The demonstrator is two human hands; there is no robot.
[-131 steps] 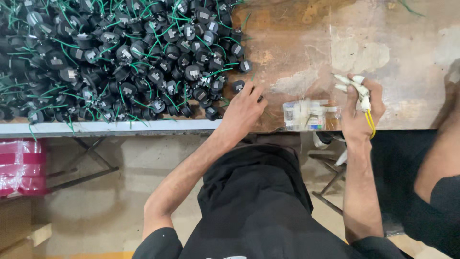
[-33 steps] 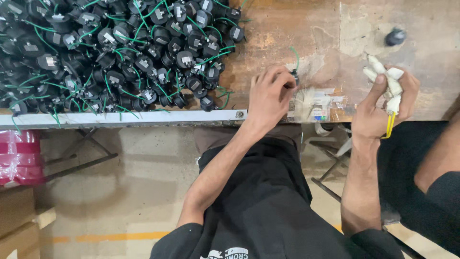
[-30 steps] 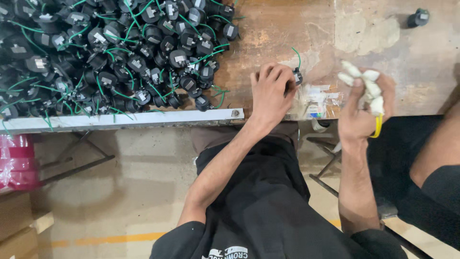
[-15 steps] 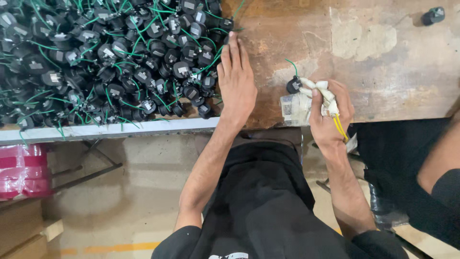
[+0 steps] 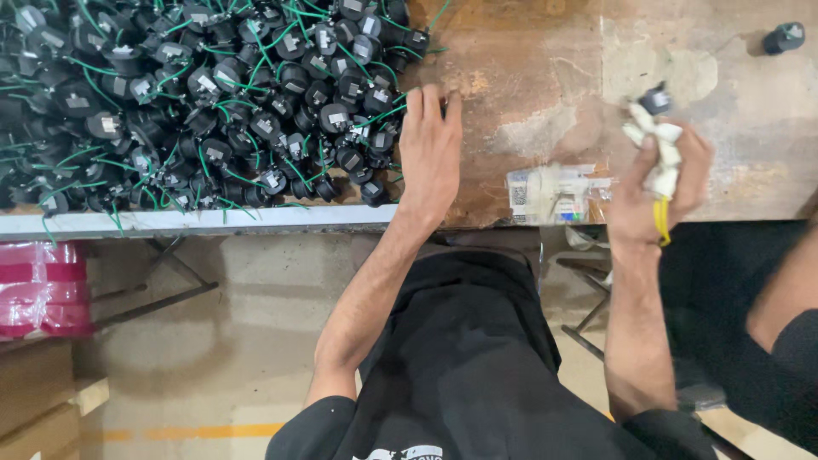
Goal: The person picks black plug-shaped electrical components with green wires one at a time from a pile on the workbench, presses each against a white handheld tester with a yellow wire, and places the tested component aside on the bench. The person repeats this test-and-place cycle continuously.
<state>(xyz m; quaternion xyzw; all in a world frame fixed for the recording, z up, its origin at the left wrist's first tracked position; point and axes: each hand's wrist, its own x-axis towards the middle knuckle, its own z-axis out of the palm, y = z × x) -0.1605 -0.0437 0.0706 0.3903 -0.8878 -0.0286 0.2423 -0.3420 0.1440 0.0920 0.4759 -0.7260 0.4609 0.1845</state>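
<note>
A big heap of small black round parts with green wires [image 5: 196,102] covers the left of a worn wooden table [image 5: 545,77]. My left hand [image 5: 430,153] lies flat on the table at the heap's right edge, fingers together, touching the nearest parts. My right hand [image 5: 656,183], its fingertips wrapped in white tape, is raised over the table's right side. It pinches one small black part [image 5: 656,100] at the fingertips and also holds a yellow-handled tool [image 5: 661,223] in the palm.
A clear plastic packet with small labels [image 5: 554,194] lies near the table's front edge. One black part [image 5: 784,38] stands alone at the far right. Another person's arm [image 5: 788,298] is at the right. Red wrapped bundles [image 5: 38,285] and cardboard boxes [image 5: 38,409] sit on the floor.
My left hand stayed flat by the heap. My right hand lifted from beside the packet and moved right and up, carrying a black part.
</note>
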